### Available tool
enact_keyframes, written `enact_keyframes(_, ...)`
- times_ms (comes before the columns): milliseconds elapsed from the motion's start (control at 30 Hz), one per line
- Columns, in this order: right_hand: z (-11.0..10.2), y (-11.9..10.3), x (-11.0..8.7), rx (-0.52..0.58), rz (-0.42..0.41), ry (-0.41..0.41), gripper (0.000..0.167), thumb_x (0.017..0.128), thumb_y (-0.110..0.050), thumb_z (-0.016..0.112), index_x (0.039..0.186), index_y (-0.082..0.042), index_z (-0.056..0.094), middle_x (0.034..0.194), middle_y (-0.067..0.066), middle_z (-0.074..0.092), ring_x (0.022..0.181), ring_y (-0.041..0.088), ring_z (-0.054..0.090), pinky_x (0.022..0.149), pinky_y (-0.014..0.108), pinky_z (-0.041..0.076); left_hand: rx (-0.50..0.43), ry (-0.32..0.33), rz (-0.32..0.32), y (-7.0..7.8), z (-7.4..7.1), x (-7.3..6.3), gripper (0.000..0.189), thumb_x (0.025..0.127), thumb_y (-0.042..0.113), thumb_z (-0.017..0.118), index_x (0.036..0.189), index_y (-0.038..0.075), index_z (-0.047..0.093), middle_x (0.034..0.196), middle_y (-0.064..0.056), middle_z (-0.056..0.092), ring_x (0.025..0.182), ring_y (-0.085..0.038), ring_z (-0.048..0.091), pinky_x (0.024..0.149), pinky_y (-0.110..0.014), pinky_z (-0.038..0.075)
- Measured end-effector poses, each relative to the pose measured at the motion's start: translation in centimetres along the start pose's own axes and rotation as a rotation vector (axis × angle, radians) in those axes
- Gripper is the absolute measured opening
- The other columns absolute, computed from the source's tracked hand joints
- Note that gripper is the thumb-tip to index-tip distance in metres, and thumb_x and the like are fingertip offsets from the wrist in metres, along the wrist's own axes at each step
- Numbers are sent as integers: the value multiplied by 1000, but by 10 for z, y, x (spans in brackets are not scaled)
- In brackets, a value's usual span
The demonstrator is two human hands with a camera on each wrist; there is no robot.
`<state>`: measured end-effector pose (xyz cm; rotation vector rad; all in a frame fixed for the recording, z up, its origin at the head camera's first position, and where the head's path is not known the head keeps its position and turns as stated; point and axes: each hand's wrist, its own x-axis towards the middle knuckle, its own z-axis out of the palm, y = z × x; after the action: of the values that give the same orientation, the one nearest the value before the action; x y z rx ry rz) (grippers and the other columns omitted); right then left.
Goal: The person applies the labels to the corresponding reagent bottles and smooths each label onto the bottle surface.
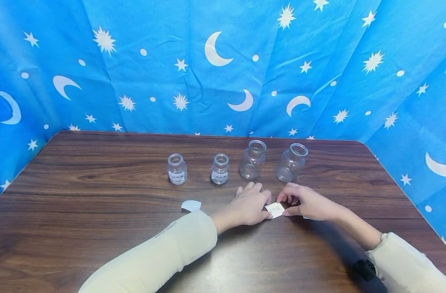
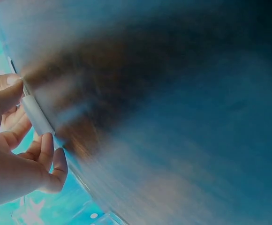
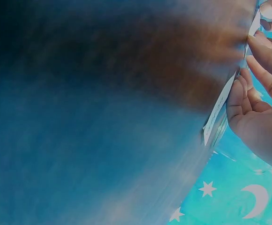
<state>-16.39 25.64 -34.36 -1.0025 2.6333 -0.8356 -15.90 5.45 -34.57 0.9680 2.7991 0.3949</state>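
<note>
A small white paper label (image 1: pixel 275 209) with dark handwritten characters lies between the two hands. My left hand (image 1: pixel 251 203) pinches its left edge, with thumb and index finger at its corners. From the other side my right hand (image 1: pixel 310 202) pinches the right edge. The same label (image 3: pixel 254 26) is seen almost edge-on in the right wrist view. A second labelled paper strip (image 3: pixel 218 110) lies by the right hand's fingers, mostly covered by that hand in the head view. Near the left forearm is a curved white paper piece (image 1: pixel 191 205), its face blank as seen from above.
Two small glass jars, the left jar (image 1: pixel 177 173) and the right jar (image 1: pixel 220 174), carry written labels. Two larger unlabelled jars stand right of them: one upright jar (image 1: pixel 252 162) and another jar (image 1: pixel 289 166). A blue curtain (image 1: pixel 193 81) walls off the wooden table (image 1: pixel 98 195).
</note>
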Motion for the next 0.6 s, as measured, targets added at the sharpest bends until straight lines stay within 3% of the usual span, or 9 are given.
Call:
enact_keyframes(333,1,1,0,13,-10,11,32,73,-6,74,101,-7,59,82,-2,48,74,11,45,63,25,43,-14,-14,3,-1,1,-1,25,79,39,68,86,21,53,88,6,43,89,-13,40,68,-26,29)
enact_keyframes(600,0,-2,2,5,-8,-9,23,75,-13,74,92,-8,60,82,-4,46,74,12,44,63,26,41,-17,-18,13,-2,1,-1,33,78,49,66,93,21,54,87,6,43,87,-12,39,69,-27,29)
